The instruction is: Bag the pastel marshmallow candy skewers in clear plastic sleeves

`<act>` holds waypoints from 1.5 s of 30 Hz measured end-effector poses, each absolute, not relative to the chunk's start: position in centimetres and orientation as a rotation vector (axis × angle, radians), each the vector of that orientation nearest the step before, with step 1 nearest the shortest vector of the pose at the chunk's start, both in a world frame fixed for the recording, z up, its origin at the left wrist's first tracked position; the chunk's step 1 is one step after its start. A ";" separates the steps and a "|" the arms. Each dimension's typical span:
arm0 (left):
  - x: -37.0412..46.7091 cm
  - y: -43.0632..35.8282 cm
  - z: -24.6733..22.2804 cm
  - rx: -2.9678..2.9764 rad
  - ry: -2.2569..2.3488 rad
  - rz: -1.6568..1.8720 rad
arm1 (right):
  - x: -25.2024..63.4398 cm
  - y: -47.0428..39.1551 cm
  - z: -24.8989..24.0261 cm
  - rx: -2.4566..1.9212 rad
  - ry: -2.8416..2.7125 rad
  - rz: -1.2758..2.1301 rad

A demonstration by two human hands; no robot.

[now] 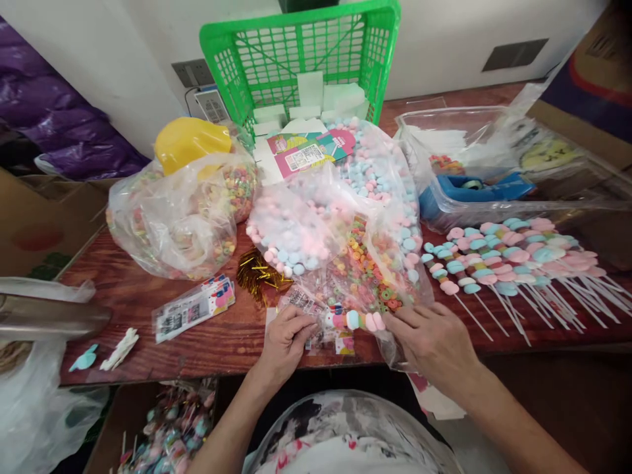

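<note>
A candy skewer (353, 320) of pink, white and blue marshmallows lies level between my hands, its left part inside a clear printed bag (330, 321). My left hand (290, 334) pinches the bag at its left side. At the other end, my right hand (428, 339) has its fingers closed about the skewer's pink end; its stick is hidden under the hand. Just beyond lies an open plastic bag of ring-shaped candy (368, 263). More printed bags (345, 342) lie beneath the skewer. A bunch of gold twist ties (259, 271) sits past my left hand.
Finished-looking skewers (513, 253) are piled at right, near a clear bin (459, 214) with a blue tape dispenser (498, 187). Marshmallow bags (296, 224), a ring-candy bag (172, 217) and a green basket (301, 20) stand behind. Flat printed bags (195, 308) lie left; a box of wrapped skewers (170, 421) is below.
</note>
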State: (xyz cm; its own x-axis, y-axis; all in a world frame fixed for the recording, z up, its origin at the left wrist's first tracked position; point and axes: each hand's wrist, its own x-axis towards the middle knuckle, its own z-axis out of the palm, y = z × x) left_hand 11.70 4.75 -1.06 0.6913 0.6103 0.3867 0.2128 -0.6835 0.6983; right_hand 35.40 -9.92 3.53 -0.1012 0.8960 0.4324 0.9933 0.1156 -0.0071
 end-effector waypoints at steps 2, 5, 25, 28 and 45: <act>11.6 4.5 -0.9 2.298 0.601 0.832 | 35.9 -10.0 3.7 -1.853 -2.075 -0.414; 11.5 4.1 -0.3 2.439 0.592 0.843 | 35.9 -10.2 3.7 -1.755 -2.086 -0.336; 14.2 4.5 5.4 2.422 0.474 -0.003 | 36.0 -9.9 6.2 -1.473 -2.076 -0.338; 14.2 4.5 5.7 2.300 0.498 -0.045 | 36.0 -9.6 6.9 -1.431 -2.139 -0.343; 13.7 2.9 5.7 2.232 0.537 -0.291 | 35.0 -11.0 6.5 -1.642 -2.337 -0.236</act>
